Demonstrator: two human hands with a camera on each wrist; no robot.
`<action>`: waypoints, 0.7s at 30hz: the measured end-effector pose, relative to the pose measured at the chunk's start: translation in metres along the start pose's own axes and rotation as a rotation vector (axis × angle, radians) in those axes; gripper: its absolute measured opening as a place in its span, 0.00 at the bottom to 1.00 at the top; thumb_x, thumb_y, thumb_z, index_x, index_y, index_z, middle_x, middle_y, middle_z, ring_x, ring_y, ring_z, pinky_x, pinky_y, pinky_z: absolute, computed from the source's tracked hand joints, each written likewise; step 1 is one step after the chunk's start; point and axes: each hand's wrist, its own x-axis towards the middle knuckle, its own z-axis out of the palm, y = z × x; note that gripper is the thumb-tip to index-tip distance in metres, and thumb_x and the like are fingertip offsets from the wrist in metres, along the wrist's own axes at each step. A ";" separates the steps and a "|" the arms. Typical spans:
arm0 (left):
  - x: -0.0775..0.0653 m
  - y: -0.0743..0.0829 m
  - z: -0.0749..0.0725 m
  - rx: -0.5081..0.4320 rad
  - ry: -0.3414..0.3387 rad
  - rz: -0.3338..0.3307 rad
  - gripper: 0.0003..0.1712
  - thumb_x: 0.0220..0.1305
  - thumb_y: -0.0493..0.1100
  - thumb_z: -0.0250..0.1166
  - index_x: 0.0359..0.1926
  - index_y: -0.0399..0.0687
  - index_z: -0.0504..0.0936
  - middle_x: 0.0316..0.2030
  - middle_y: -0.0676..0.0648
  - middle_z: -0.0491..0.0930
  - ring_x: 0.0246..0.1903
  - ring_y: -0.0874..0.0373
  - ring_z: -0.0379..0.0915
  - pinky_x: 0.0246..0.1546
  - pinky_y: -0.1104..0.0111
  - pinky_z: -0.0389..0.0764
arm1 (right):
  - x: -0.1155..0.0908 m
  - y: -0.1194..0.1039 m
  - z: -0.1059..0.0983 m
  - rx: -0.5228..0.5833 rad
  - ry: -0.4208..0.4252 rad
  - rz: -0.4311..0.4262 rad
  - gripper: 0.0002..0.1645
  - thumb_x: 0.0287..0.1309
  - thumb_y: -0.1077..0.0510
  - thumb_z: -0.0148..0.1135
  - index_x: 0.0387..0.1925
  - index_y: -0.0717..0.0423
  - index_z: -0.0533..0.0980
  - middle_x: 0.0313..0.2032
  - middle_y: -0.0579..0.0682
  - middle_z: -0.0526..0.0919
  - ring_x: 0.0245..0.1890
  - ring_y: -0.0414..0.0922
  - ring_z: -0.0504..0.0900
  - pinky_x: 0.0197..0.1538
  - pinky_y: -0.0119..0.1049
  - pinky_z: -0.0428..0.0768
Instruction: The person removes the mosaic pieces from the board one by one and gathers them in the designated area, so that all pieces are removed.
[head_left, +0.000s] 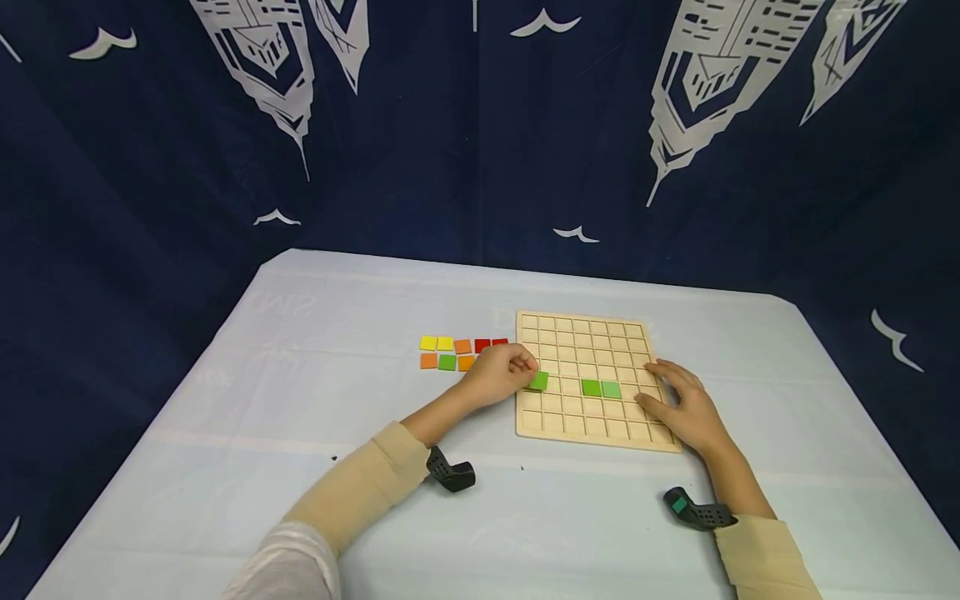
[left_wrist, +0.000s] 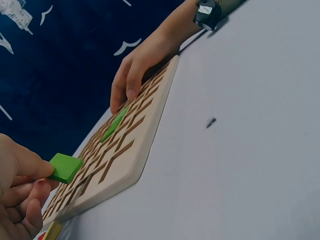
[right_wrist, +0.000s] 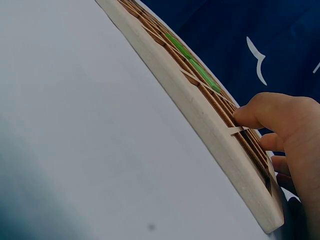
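Note:
My left hand (head_left: 498, 372) pinches a green square tile (left_wrist: 65, 168) between thumb and fingers, just over the left edge of a wooden grid board (head_left: 570, 425). Two more tiles sit side by side in the board's grid: a green tile (head_left: 592, 388) and a paler green tile (head_left: 611, 390). At the board's right side, my right hand (head_left: 688, 410) rests with relaxed, spread fingers. Its thumb (right_wrist: 250, 114) touches the grid in the right wrist view, and the other fingers lie along the same side.
Left of the board lie two rows of coloured tiles, among them a yellow tile (head_left: 427, 343), an orange tile (head_left: 428, 361) and a red tile (head_left: 482, 345). My left hand hides part of these rows. A dark blue curtain (head_left: 480, 167) hangs behind the white table (head_left: 247, 467).

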 end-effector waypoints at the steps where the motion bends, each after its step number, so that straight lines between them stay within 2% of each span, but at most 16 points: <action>1: -0.001 -0.001 -0.002 0.007 0.002 -0.006 0.02 0.62 0.37 0.66 0.36 0.42 0.82 0.30 0.52 0.79 0.30 0.63 0.73 0.34 0.74 0.75 | 0.000 0.000 0.000 -0.002 0.000 0.000 0.39 0.61 0.46 0.63 0.66 0.66 0.66 0.69 0.68 0.59 0.68 0.69 0.51 0.62 0.70 0.52; 5: -0.004 -0.005 -0.007 0.020 0.013 -0.017 0.03 0.62 0.37 0.66 0.36 0.42 0.82 0.30 0.52 0.78 0.31 0.63 0.73 0.35 0.74 0.75 | 0.000 0.000 0.000 -0.007 -0.001 0.005 0.40 0.61 0.45 0.63 0.66 0.66 0.66 0.69 0.67 0.59 0.68 0.69 0.51 0.62 0.70 0.52; 12: -0.008 -0.010 -0.014 0.012 0.012 0.005 0.02 0.62 0.35 0.66 0.35 0.40 0.82 0.30 0.50 0.79 0.31 0.62 0.74 0.34 0.73 0.76 | 0.000 0.000 0.000 -0.007 -0.003 0.009 0.40 0.61 0.46 0.63 0.66 0.66 0.65 0.69 0.68 0.58 0.69 0.69 0.51 0.62 0.70 0.52; 21: -0.011 -0.018 -0.019 0.008 0.020 -0.044 0.03 0.63 0.35 0.65 0.37 0.40 0.82 0.32 0.50 0.80 0.32 0.61 0.75 0.35 0.72 0.77 | 0.000 -0.001 -0.001 0.004 -0.008 0.006 0.40 0.62 0.45 0.63 0.66 0.65 0.65 0.69 0.67 0.58 0.69 0.69 0.50 0.62 0.71 0.52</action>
